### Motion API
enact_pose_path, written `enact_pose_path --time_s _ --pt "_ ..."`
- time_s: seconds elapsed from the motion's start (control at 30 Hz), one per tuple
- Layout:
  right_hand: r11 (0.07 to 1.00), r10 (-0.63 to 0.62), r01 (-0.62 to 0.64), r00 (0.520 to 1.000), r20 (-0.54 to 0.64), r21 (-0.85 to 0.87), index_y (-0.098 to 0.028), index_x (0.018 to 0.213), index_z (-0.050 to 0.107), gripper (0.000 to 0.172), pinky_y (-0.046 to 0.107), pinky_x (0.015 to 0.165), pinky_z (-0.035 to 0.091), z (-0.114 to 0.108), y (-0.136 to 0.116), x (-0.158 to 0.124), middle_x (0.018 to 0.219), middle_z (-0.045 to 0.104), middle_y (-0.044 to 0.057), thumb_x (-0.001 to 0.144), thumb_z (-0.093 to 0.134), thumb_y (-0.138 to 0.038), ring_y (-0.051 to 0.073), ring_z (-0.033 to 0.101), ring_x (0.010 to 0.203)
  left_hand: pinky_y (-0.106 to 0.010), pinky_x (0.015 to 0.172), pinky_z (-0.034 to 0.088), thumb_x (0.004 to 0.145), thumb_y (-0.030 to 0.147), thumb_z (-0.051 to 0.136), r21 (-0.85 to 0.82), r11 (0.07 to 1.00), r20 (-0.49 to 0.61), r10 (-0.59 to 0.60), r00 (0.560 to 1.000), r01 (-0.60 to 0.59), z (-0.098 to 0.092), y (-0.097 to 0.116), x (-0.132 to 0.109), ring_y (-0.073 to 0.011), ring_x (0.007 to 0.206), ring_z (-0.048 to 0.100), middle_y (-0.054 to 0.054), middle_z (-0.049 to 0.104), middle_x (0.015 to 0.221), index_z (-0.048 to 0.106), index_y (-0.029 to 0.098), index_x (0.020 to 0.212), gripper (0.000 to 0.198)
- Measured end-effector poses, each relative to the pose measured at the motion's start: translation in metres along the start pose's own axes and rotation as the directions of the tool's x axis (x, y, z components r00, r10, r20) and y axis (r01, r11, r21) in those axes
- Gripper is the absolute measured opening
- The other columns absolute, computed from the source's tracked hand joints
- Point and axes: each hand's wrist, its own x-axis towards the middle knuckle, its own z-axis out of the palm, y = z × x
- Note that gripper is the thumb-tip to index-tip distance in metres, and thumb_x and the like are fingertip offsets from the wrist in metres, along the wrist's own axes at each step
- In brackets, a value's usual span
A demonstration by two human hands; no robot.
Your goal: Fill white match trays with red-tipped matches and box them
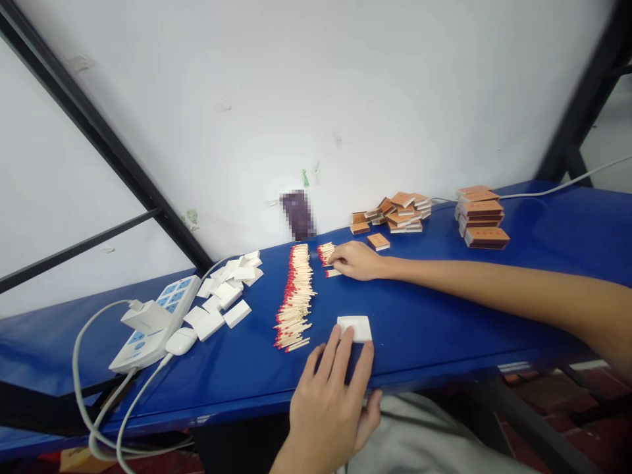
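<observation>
My left hand point(333, 398) reaches up from the front edge with its fingers spread, and its fingertips rest on a small white matchbox tray point(363, 324). Farther back, my right hand point(359, 261) is closed, its bent fingertips down at a small group of red-tipped matches point(324, 253). Those fingers partly cover the matches, so how many they grip is hidden. A few more matches point(332, 272) lie just in front of this hand. Left of both hands runs a long row of matches point(299, 296), red heads mostly to the left.
White trays point(227, 289) are heaped at left beside a power strip point(168, 309) with cables and a white mouse-like object point(181, 341). Orange matchbox sleeves point(405, 214) are piled at the back, one sleeve point(378, 241) apart. More boxes point(481, 214) are stacked at right. The blue table point(429, 329) meets a white wall.
</observation>
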Motion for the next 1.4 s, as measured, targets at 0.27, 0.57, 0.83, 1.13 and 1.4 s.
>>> enact_pose_path --time_s 0.27,0.57,0.83,1.13,1.4 --pt "0.999 0.029 -0.029 0.999 0.015 -0.016 -0.019 0.092 0.077 0.028 0.026 0.074 0.043 0.0009 0.0006 0.0006 0.098 0.076 0.005 0.083 0.051 -0.015 0.02 0.068 0.087 -0.042 0.096 0.043 0.099 0.035 0.04 -0.002 1.0 -0.01 0.0 1.0 0.0 -0.0004 0.0005 -0.0002 -0.0328 0.137 0.04 -0.017 0.046 0.145 0.052 0.015 0.139 0.047" --pt "1.0 0.016 -0.016 0.999 0.033 -0.008 -0.02 0.088 0.076 0.027 0.026 0.071 0.041 -0.0007 -0.0006 0.001 0.09 0.076 0.004 0.082 0.05 -0.014 0.019 0.067 0.081 -0.042 0.095 0.044 0.099 0.035 0.039 -0.002 1.0 -0.001 0.004 1.0 -0.004 0.0008 -0.0001 -0.0007 -0.033 0.135 0.042 -0.018 0.047 0.144 0.052 0.016 0.139 0.046" --pt "0.994 -0.065 0.065 0.998 0.002 0.09 -0.017 0.086 0.076 0.026 0.026 0.074 0.045 0.0019 0.0025 0.0008 0.09 0.076 0.004 0.08 0.051 -0.011 0.018 0.068 0.08 -0.043 0.095 0.044 0.099 0.035 0.04 0.001 1.0 -0.01 0.006 1.0 -0.006 -0.0007 -0.0004 0.0002 -0.0334 0.135 0.042 -0.018 0.046 0.145 0.052 0.015 0.139 0.046" --pt "0.996 -0.031 0.029 0.999 0.026 0.087 -0.017 0.089 0.076 0.027 0.027 0.075 0.046 0.0001 0.0011 0.0008 0.093 0.076 0.005 0.081 0.052 -0.011 0.019 0.068 0.083 -0.042 0.095 0.044 0.099 0.034 0.04 0.004 1.0 -0.007 0.008 1.0 -0.008 -0.001 0.001 -0.0005 -0.0334 0.136 0.041 -0.018 0.047 0.144 0.052 0.015 0.139 0.046" --pt "0.997 -0.031 0.03 0.999 0.011 0.076 -0.018 0.088 0.076 0.026 0.026 0.073 0.044 0.001 0.0019 0.0006 0.09 0.076 0.004 0.081 0.051 -0.012 0.018 0.067 0.08 -0.042 0.096 0.044 0.099 0.035 0.041 -0.007 1.0 0.001 -0.001 1.0 0.001 0.0003 -0.0002 0.0003 -0.0333 0.136 0.041 -0.018 0.046 0.145 0.052 0.015 0.139 0.046"
